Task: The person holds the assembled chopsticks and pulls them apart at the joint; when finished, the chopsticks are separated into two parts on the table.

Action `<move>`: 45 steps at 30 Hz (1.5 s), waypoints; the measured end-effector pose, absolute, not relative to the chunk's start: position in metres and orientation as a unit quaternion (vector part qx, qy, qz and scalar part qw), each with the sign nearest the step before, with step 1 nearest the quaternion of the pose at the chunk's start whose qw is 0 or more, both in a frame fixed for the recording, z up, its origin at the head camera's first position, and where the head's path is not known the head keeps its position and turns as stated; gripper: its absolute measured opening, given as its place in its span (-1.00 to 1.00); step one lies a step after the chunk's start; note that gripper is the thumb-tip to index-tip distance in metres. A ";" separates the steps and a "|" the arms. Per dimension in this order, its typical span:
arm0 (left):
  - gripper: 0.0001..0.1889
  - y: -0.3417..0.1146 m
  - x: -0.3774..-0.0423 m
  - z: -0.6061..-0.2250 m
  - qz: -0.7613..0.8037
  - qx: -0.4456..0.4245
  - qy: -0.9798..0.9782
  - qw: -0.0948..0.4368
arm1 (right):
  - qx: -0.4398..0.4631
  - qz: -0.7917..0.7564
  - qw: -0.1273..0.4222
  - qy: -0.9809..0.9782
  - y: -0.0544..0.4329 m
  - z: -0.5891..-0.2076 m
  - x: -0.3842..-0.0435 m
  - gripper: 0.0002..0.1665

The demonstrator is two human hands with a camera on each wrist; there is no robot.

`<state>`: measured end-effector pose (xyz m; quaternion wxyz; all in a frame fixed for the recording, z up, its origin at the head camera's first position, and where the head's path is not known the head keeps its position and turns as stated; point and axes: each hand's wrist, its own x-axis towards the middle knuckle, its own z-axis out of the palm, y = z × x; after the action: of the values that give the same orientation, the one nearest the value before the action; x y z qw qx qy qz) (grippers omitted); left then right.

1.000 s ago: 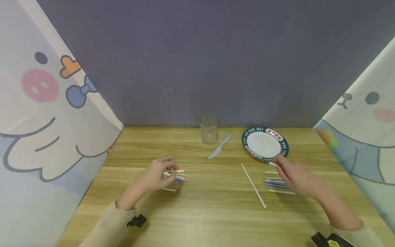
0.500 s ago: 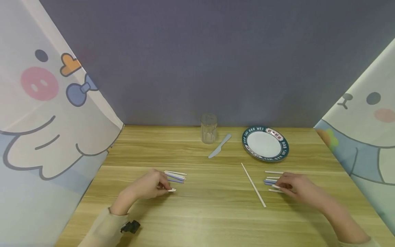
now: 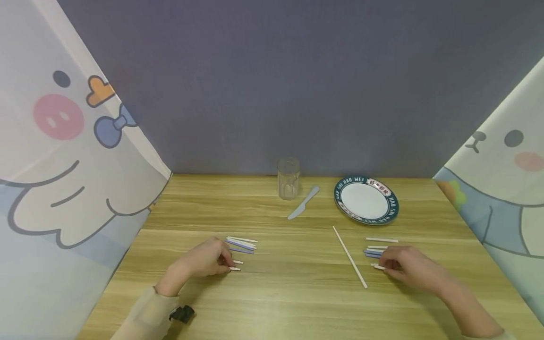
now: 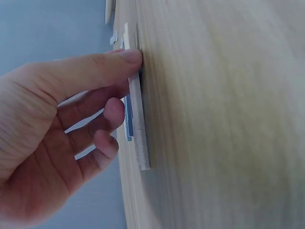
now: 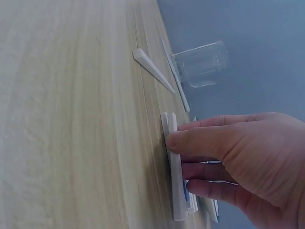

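My left hand (image 3: 208, 258) pinches a short white stick (image 4: 138, 126) between thumb and fingertips, low over the table. Its end shows just in front of another white stick (image 3: 239, 262). Behind these lies a small group of white and blue-purple sticks (image 3: 241, 244). On the other side, my right hand (image 3: 410, 264) pinches a white stick (image 5: 175, 181) close beside a second one (image 5: 164, 121). White and blue sticks (image 3: 372, 253) lie beyond those fingers, partly covered by the hand, with a single white stick (image 3: 381, 240) farther back.
Between the hands a longer white stick (image 3: 350, 257) lies slanted on the wooden table (image 3: 280, 293). Farther back are a clear glass (image 3: 288, 179), a pale knife (image 3: 303, 203) and a green-rimmed plate (image 3: 393, 208). A grey wall panel (image 3: 272, 85) rises at the back.
Both hands have come down and nearer the front, each with a white stick. The left was above its group of sticks; the right was by the plate.
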<state>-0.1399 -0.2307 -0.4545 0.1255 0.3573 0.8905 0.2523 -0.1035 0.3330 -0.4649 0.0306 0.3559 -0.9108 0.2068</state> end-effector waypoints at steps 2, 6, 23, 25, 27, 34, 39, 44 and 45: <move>-0.88 -0.230 -0.140 -0.455 0.250 0.353 0.893 0.128 | 0.356 0.207 0.028 -0.911 0.332 -0.465 -0.103 -0.65; -0.89 -0.228 -0.141 -0.451 0.248 0.349 0.894 0.133 | 0.352 0.210 0.028 -0.912 0.330 -0.464 -0.100 -0.65; -0.90 -0.134 -0.193 -0.425 0.224 0.419 0.879 0.022 | 0.225 0.211 0.108 -0.945 0.277 -0.438 -0.094 -0.73; -0.89 -0.116 -0.199 -0.423 0.220 0.421 0.880 0.018 | 0.215 0.224 0.099 -0.945 0.269 -0.438 -0.094 -0.74; -0.88 -0.098 -0.203 -0.422 0.220 0.430 0.876 0.017 | 0.206 0.237 0.082 -0.946 0.263 -0.438 -0.094 -0.72; -0.82 -0.038 -0.210 -0.427 0.214 0.474 0.854 0.018 | 0.181 0.231 0.043 -0.955 0.246 -0.444 -0.095 -0.74; -0.73 0.000 -0.214 -0.434 0.169 0.496 0.851 0.027 | 0.151 0.210 0.019 -0.966 0.239 -0.447 -0.091 -0.70; -0.71 0.031 -0.216 -0.443 0.130 0.515 0.847 0.034 | 0.143 0.187 0.018 -0.972 0.234 -0.450 -0.092 -0.71; -0.70 0.036 -0.216 -0.445 0.128 0.515 0.847 0.037 | 0.144 0.185 0.017 -0.972 0.233 -0.451 -0.093 -0.72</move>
<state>-0.2164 0.0358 -0.4454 0.0370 0.5154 0.8465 0.1281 -0.0931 0.2333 -0.4508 0.0166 0.1442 -0.9720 0.1847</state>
